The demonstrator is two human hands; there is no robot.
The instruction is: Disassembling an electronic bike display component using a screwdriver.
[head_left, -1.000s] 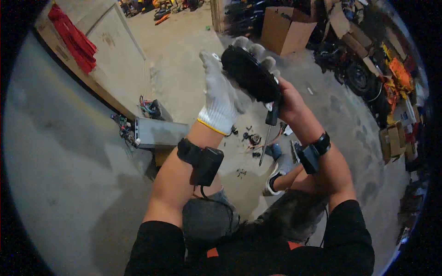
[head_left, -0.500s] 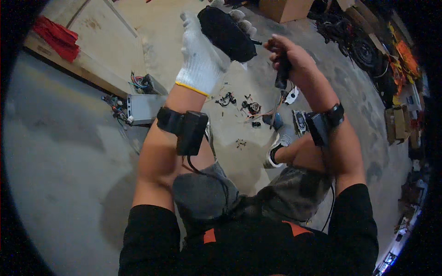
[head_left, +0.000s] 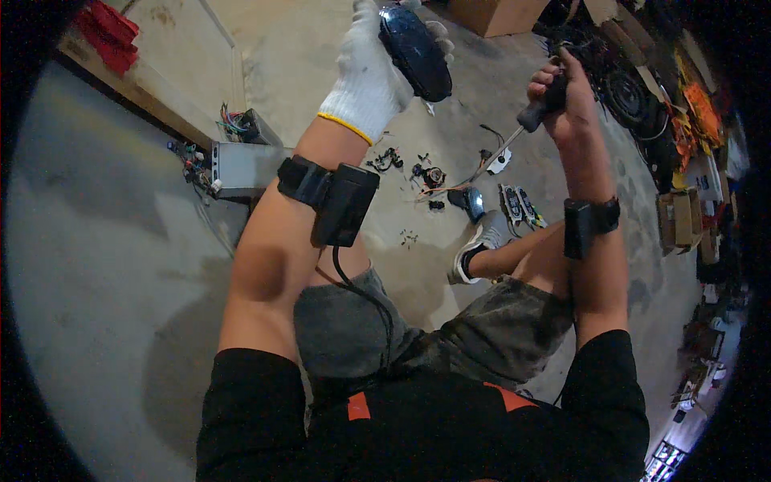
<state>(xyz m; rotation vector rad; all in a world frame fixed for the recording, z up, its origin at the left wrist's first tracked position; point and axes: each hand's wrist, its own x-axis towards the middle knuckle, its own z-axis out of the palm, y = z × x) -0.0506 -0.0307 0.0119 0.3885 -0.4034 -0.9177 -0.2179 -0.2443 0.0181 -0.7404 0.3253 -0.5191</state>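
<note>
- Well out to the left of my left hand, a red cloth (head_left: pixel 106 38) hangs over a pale panel (head_left: pixel 173 48).
- Nearer, but lower than that hand and to its left, lies a grey metal box (head_left: pixel 245 167), with coloured wires (head_left: pixel 233 122) just beside it.
- My left hand (head_left: pixel 373 60), in a white knit glove with a yellow edge, is curled round a black oval part (head_left: pixel 418 55); the glove's fingertips show along its right side.
- On the floor below and between my hands are loose screws (head_left: pixel 409 238), small dark parts (head_left: pixel 434 177) and a glossy dark piece (head_left: pixel 475 204) near my shoe (head_left: pixel 474 249).
- Below and left of my right hand lie two narrow pieces (head_left: pixel 520 205), side by side.
- My right hand (head_left: pixel 569 98) is bare, its fingers closed about the handle of a screwdriver (head_left: pixel 532 119), which is well apart from the oval part, its shaft slanting down to the left.
- Right of that hand sits a black wheel (head_left: pixel 625 95), then orange material (head_left: pixel 703 116).
</note>
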